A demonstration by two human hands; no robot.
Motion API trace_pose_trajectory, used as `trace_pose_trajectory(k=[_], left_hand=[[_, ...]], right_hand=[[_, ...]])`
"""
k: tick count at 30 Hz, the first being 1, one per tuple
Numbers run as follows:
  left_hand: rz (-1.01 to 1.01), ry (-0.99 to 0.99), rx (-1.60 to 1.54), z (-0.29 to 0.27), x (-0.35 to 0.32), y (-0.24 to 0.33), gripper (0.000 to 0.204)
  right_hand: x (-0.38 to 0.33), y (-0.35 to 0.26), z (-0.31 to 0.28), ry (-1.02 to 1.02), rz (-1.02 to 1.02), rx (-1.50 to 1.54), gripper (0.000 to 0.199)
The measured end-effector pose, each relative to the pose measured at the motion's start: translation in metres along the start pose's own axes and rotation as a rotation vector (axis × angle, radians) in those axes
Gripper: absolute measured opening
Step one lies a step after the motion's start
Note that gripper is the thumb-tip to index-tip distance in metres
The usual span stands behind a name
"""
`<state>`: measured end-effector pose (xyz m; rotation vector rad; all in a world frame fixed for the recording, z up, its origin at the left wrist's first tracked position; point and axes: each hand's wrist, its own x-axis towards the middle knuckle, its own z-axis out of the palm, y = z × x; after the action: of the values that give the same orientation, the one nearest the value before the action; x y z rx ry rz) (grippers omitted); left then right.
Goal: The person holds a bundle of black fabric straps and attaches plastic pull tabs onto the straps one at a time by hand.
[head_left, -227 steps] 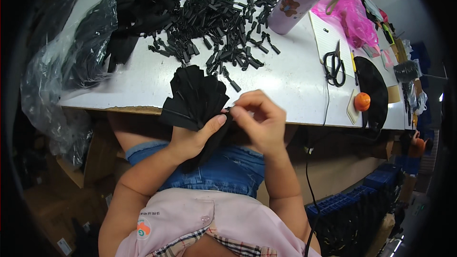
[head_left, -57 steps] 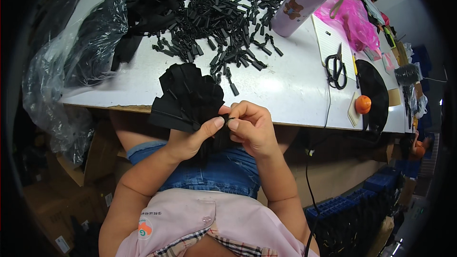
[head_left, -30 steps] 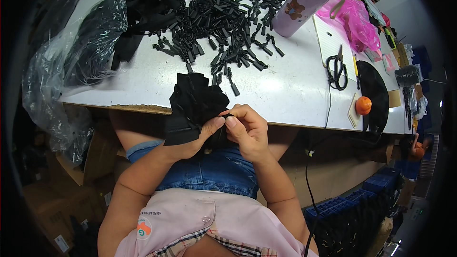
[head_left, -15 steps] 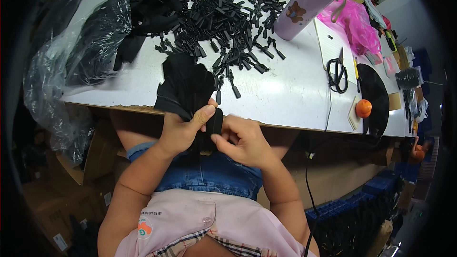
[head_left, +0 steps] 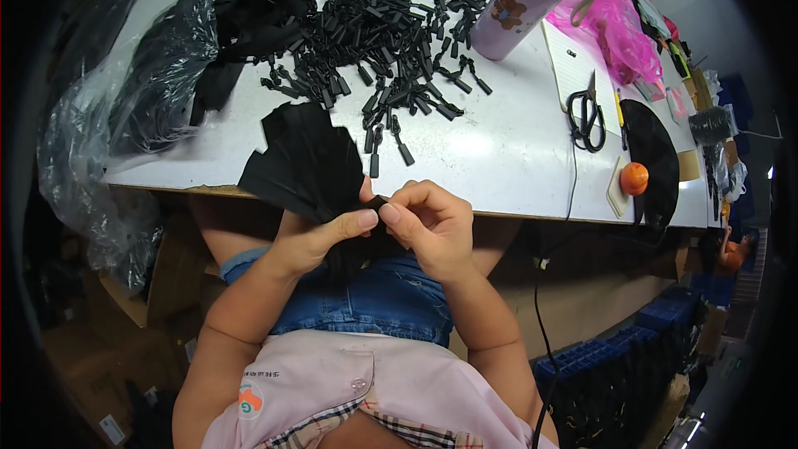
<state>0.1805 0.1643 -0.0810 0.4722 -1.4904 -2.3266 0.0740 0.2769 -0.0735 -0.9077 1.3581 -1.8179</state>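
A fanned bundle of black fabric strips is held at the near edge of the white table, over the lap. It is gripped from below by the left hand, whose fingers are closed around its lower end. A small black piece is pinched between the thumb and fingers of the right hand, touching the bundle. A heap of black zipper pulls is spread farther back on the table, with black scissors to the right.

left hand, right hand, thumbs meeting, fingers pinched
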Motion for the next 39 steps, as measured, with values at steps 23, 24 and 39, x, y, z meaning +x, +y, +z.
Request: trace_pose_trajectory(k=[23,24,39], left_hand=[[-0.106,0.201,-0.263,0.008,0.002,0.003,0.021],[-0.106,0.204,-0.264,0.009,0.001,0.003,0.021],[-0.347,0.042,-0.251,0.015,0.008,0.01,0.023]], right_hand=[[0.063,0.02,-0.023,0.27,-0.375,-1.251,0.011],[0.06,0.017,-0.025,0.255,-0.386,-1.23,0.011],[0.021,0.007,-0.028,-0.111,-0.098,0.138,0.017]])
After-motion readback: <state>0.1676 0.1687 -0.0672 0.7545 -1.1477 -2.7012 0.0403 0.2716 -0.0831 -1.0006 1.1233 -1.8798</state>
